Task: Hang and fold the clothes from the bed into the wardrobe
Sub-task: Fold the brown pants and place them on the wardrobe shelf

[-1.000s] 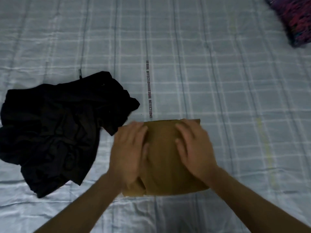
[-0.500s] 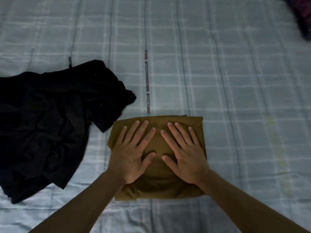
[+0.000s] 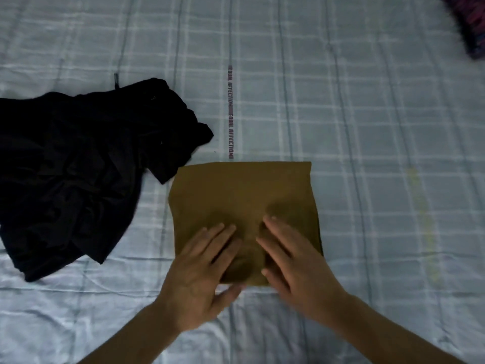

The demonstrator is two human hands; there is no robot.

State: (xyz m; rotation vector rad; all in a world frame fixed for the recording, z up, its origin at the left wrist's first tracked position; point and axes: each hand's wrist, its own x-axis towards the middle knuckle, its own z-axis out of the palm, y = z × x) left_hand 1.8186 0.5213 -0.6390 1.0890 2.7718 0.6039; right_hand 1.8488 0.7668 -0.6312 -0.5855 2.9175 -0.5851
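Pressing flat with straight, slightly spread fingers, the left hand (image 3: 202, 271) and right hand (image 3: 296, 264) rest side by side on the near half of a folded mustard-brown garment (image 3: 241, 195); neither hand grips anything. The garment lies as a neat rectangle on the checked bedsheet (image 3: 367, 127). To its left, a crumpled black garment (image 3: 78, 166) nearly touches its far corner. At the far right edge, part of a dark patterned cloth (image 3: 472, 27) shows.

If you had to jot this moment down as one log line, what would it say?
step: smoothing fold | left hand: flat on brown cloth | right hand: flat on it | black clothes: unfolded, left on bed
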